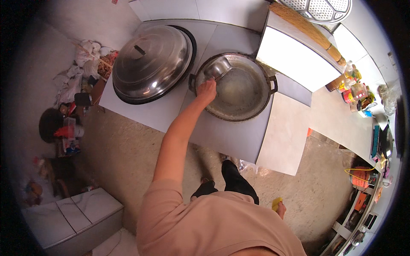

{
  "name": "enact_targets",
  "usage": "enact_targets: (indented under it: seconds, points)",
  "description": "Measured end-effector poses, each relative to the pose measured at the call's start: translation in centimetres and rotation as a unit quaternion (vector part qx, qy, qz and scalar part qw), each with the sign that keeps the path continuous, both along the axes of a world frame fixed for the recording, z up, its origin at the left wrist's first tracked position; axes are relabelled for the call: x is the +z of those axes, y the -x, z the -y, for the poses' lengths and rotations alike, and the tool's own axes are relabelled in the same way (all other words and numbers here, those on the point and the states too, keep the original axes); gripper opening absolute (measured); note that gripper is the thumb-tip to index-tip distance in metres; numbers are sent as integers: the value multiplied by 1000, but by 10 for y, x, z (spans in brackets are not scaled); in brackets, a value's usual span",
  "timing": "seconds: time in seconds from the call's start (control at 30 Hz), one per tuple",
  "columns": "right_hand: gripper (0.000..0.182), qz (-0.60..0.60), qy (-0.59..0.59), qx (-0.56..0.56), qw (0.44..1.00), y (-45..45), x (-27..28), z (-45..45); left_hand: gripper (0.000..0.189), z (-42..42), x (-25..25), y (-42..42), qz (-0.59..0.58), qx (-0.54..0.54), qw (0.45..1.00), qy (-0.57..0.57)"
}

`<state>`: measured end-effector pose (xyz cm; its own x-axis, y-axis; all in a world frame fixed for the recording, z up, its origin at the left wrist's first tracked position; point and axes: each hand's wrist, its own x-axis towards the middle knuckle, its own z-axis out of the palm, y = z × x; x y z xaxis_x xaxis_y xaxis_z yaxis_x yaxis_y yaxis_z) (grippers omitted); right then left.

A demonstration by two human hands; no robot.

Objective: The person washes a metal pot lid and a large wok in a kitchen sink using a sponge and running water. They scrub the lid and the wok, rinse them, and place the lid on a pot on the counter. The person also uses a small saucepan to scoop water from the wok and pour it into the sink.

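Observation:
With its fingers closed around the handle, my left hand (207, 91) holds a metal scoop (219, 68) at the left side of a large wok (240, 110). The scoop's bowl is tilted over the wok's inside, and I cannot tell whether it touches the metal. Some cloudy liquid (235, 88) seems to lie in the wok's bottom. Down by my right side, my right hand (281, 210) grips a yellow sponge (276, 204). That hand is partly hidden behind my shirt.
A domed metal lid (153, 64) covers a second wok on the tiled stove top (221, 137). A straw broom (304, 30) and a perforated steamer plate (320, 8) are at the back right. Several bottles (352, 91) line the right counter (326, 112). A tiled block (73, 214) stands lower left.

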<state>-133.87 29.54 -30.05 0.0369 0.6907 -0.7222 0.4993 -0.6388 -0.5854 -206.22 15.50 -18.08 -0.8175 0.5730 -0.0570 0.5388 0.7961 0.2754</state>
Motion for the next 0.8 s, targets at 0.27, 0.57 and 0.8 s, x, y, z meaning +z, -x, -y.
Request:
enact_targets:
  seconds: [0.27,0.57,0.8]
  points:
    - [33,31,-3,-1,1000,20,2,-4,15,-18,-32,11,-47,-29,997,50]
    - [36,2,23,7,1000,49,-3,4,15,-45,-73,-62,207,74,960,-170]
    - [35,-18,22,30,999,74,-14,-15,21,-67,-43,-101,600,216,667,-385]
